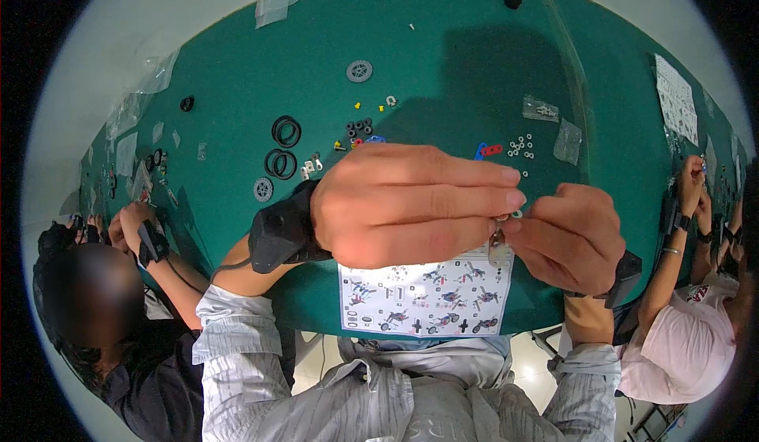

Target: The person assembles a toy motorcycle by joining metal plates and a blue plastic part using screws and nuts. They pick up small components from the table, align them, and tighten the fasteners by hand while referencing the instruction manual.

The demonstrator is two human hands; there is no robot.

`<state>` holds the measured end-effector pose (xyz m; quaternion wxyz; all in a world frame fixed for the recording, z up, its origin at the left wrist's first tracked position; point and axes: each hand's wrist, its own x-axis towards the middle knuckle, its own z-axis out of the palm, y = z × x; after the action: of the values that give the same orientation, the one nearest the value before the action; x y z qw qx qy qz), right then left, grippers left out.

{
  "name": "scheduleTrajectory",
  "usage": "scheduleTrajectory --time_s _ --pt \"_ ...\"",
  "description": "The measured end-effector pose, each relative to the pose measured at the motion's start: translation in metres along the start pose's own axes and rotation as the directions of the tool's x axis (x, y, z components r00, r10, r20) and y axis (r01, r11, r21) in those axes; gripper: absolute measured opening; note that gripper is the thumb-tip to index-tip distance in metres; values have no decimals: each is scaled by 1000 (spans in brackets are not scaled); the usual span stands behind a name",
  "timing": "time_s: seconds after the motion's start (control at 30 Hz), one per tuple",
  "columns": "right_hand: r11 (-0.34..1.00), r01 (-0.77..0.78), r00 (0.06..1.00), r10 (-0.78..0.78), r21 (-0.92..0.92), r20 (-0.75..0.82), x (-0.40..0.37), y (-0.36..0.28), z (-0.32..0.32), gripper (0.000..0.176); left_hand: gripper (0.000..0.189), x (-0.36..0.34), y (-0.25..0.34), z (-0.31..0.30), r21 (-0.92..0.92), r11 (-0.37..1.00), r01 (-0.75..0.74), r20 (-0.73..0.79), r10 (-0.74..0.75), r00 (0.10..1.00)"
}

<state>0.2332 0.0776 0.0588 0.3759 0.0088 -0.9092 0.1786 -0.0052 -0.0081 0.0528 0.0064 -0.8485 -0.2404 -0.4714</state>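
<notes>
My left hand (415, 205) reaches across to the right, its fingers long and pressed together, with the thumb hidden beneath. Its fingertips meet my right hand (571, 240), which is closed in a pinch with bent fingers. Between the two sets of fingertips sits a small metal piece (498, 239), mostly covered, so its exact kind cannot be made out. Below the hands lies a printed instruction sheet (423, 300) with pictures of a motorbike model. Just beyond my fingers are a red perforated strip (492, 150) and several small nuts (522, 146).
On the green table (443, 7) lie black rubber rings (286, 131), a grey spoked wheel (359, 71), black small parts (360, 127) and a small plastic bag (541, 109). One person (87, 307) sits at left; another person's pink sleeve (680, 347) is at right.
</notes>
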Motion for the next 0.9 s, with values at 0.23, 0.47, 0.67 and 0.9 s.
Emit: scheduleTrajectory --time_s 0.23,0.47,0.67,0.9 --pt "997 79 996 -80 -24 -36 1 -2 -1 45 10 6 11 -1 73 997 -8 -20 10 1000" --pt "992 48 999 -48 -117 0 0 -17 -5 28 10 5 11 3 59 998 -12 -48 14 999" --pt "971 160 973 -186 -177 -140 -2 -10 8 34 11 5 13 4 49 999 3 -59 0 998" --pt "975 150 976 -173 -164 -136 -5 -11 9 32 13 7 15 4 18 999 45 -53 -44 998"
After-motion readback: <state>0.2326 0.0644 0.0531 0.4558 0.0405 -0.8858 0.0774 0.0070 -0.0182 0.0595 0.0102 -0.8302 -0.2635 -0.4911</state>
